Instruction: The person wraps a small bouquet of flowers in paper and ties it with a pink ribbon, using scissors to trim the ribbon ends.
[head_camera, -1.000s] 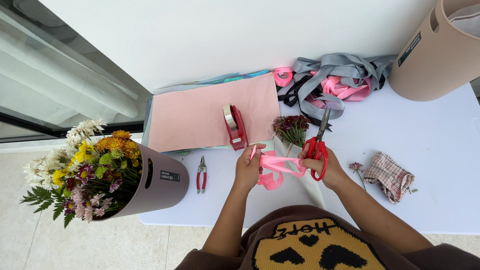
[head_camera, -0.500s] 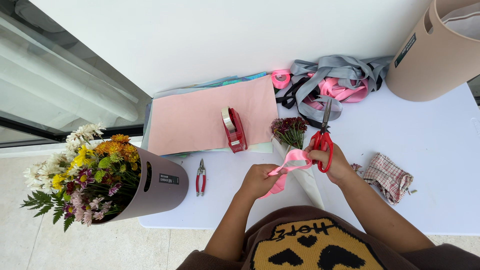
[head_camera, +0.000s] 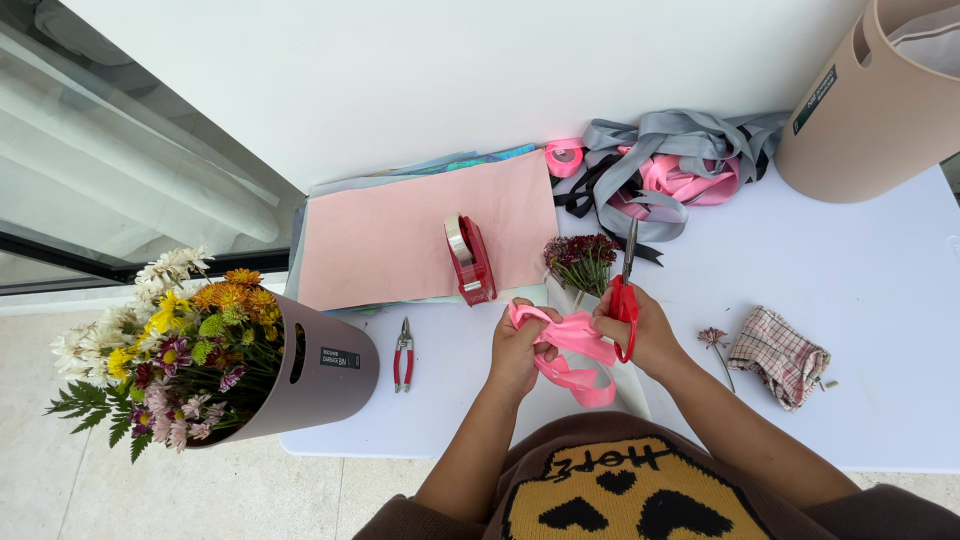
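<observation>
We see a pink ribbon (head_camera: 572, 352) between our hands, red-handled scissors (head_camera: 625, 295) in our right hand (head_camera: 640, 335), dark red blooms (head_camera: 580, 252) just beyond, a red-and-white checked cloth (head_camera: 778, 355) to its right, and a red tape dispenser (head_camera: 470, 258) past our left hand (head_camera: 520, 350).

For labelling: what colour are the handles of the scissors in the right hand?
Red, seen in the head view: the scissors in the right hand.

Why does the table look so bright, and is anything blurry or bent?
Head view: soft, even daylight falls on the white table, so shadows are faint. The left hand, right hand, pink ribbon and red scissors look sharp. The wide lens bends the edges, so the beige bucket leans. The window glass shows hazy reflections.
</observation>
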